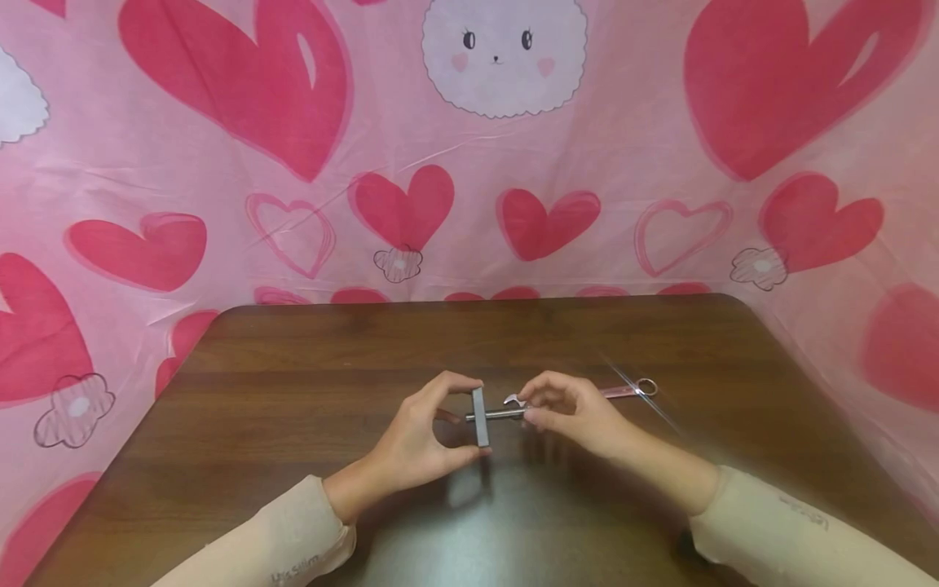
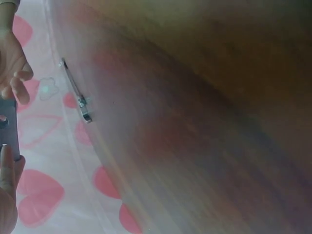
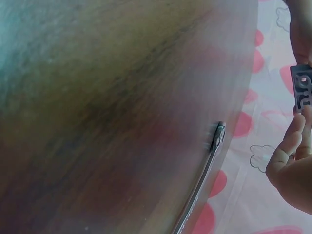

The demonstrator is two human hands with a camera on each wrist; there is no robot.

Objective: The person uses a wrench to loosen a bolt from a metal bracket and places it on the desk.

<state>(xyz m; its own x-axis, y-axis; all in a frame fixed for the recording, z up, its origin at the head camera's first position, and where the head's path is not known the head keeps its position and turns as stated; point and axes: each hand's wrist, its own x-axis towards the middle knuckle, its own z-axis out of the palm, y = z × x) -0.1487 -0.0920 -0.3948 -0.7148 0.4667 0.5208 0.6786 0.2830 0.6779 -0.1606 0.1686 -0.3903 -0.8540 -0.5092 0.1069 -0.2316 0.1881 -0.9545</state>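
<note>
Upright above the table, a flat grey metal plate (image 1: 480, 420) is gripped at its top and bottom edges between the fingers and thumb of my left hand (image 1: 414, 436). A slim silver rod (image 1: 502, 414) runs through the plate, its short end poking out on the left. My right hand (image 1: 575, 412) pinches the rod's other end, which its fingertips hide. Holes or cut-outs show in the plate (image 3: 303, 85) in the right wrist view. Behind the right hand lies a combination wrench (image 1: 619, 392), partly covered by that hand; its open end points left.
The brown wooden table (image 1: 330, 350) has rounded far corners. A pink cloth (image 1: 469, 147) with hearts hangs behind it and along both sides. In the left wrist view the wrench (image 2: 73, 82) lies near the table's edge.
</note>
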